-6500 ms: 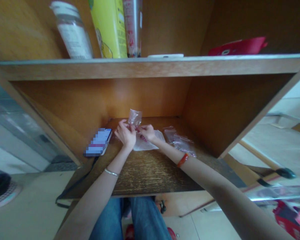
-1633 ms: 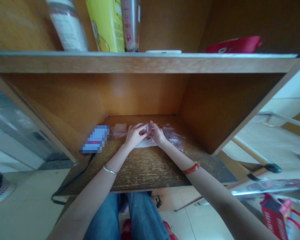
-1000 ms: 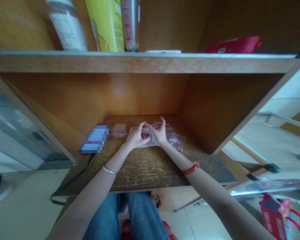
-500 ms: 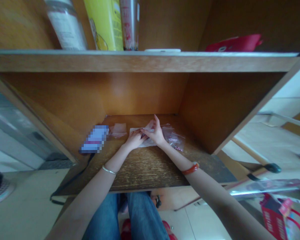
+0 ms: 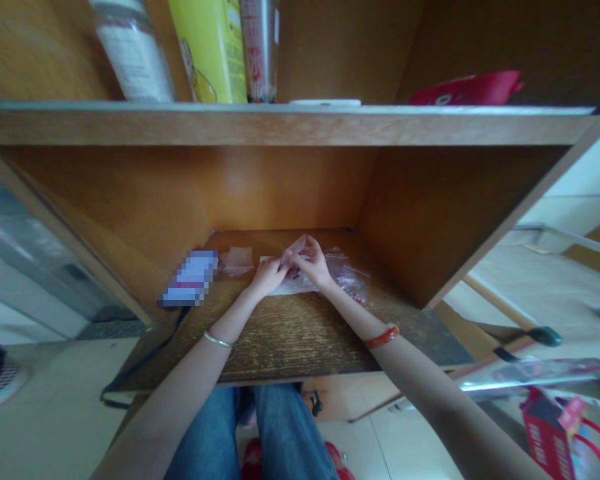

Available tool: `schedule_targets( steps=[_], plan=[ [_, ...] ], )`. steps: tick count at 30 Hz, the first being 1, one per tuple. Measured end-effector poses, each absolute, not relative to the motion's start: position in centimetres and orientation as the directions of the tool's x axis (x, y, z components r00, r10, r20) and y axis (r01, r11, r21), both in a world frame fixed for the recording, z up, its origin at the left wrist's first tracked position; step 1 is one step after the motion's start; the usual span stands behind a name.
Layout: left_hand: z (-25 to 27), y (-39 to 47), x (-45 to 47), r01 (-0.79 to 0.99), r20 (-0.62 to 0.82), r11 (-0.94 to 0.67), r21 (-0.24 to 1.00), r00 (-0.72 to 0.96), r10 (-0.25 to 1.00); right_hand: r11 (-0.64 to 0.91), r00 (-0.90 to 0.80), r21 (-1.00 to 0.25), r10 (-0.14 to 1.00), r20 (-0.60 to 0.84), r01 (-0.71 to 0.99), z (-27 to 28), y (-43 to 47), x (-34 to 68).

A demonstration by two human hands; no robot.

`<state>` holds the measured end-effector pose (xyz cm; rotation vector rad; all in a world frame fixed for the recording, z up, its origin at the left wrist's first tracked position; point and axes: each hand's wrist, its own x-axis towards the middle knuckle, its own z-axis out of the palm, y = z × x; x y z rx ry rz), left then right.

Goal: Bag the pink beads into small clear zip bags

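Observation:
My left hand [image 5: 269,277] and my right hand [image 5: 316,268] meet over a white sheet [image 5: 290,288] on the worn wooden desk. Between their fingertips they pinch a small clear plastic bag [image 5: 299,244], raised and tilted. Small dark red pieces [image 5: 293,272], perhaps beads, show just below the fingers; whether they lie inside the bag I cannot tell. Right of my right hand lies a clear zip bag [image 5: 355,281] with pink and purple beads. Small flat clear bags [image 5: 239,260] rest to the left of my left hand.
A phone [image 5: 190,279] with a dark strap lies at the desk's left. Above is a wooden shelf [image 5: 300,127] holding a jar [image 5: 135,60], a yellow container [image 5: 213,53], a can [image 5: 261,53] and a red pouch [image 5: 467,90]. Side walls enclose the desk [image 5: 280,340].
My right hand's raised finger has bent down to the plastic bag. The hands have shifted slightly apart below, and the dark red pieces now show between them.

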<state>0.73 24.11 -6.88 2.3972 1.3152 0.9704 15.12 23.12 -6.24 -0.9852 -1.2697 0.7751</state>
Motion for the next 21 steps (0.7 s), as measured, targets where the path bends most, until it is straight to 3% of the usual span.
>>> schedule_targets(
  steps=[4,10,14,21],
  plan=[
    [-6.7,24.1,0.9,0.617,0.399,-0.535,0.577,0.358,0.844,0.37,0.165,-0.927,0.92,0.357,-0.056,-5.5,23.0,14.8],
    [-6.2,23.6,1.1,0.493,0.398,-0.529,0.691,0.352,0.847,0.406,0.142,-0.912,0.908,0.395,-0.053,-5.9,23.6,15.2],
    [-6.3,23.7,1.0,0.466,0.447,-0.58,0.668,0.371,0.814,0.404,0.147,-0.913,0.908,0.393,-0.053,-6.5,24.0,15.7],
    [-6.8,24.2,0.7,0.512,0.564,-0.579,0.635,0.205,0.8,0.383,0.209,-0.92,0.909,0.361,-0.079,-6.9,24.4,16.2]
  ],
)
